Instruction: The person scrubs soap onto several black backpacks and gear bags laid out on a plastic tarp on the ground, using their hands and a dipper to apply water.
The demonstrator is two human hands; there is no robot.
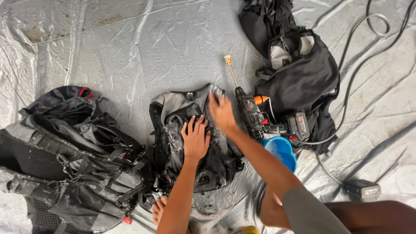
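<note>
At the centre of the frame a grey-and-black backpack [190,138] lies on a silver tarp [130,52], wet and soapy-looking. The left hand [196,138] presses flat on it, fingers spread, gripping nothing. The right hand [222,112] rubs its upper edge; it is blurred, perhaps holding a cloth. Washing looks midway: suds remain, and the spray gun [249,108] lies beside.
</note>
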